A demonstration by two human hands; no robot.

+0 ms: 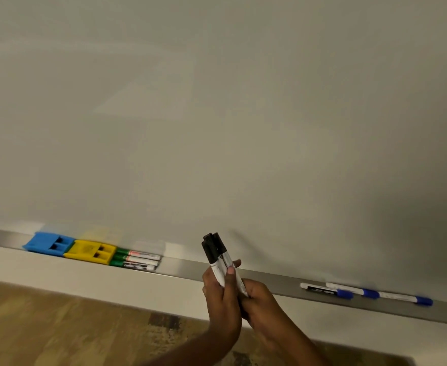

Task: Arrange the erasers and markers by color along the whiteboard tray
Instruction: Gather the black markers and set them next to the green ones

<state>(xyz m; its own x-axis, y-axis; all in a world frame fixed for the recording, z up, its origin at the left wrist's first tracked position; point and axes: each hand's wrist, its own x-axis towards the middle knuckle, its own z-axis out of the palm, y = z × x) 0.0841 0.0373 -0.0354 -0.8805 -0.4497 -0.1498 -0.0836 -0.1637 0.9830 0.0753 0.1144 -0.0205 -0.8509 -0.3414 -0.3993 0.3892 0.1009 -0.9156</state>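
A bunch of black-capped markers point(215, 253) stands upright in front of the grey whiteboard tray point(188, 268), caps up. My left hand point(221, 299) wraps their white barrels, and my right hand point(260, 302) grips their lower ends from the right. On the tray's left lie a blue eraser point(46, 243), a yellow eraser point(90, 253) touching it, then three green markers point(135, 260) side by side. Three blue-capped markers point(367, 293) lie on the tray to the right of my hands.
The whiteboard point(217, 114) fills the upper view. A white wall strip point(85, 281) runs below the tray, with wood-patterned floor point(45, 326) beneath. Bare tray stretches between the green markers and my hands.
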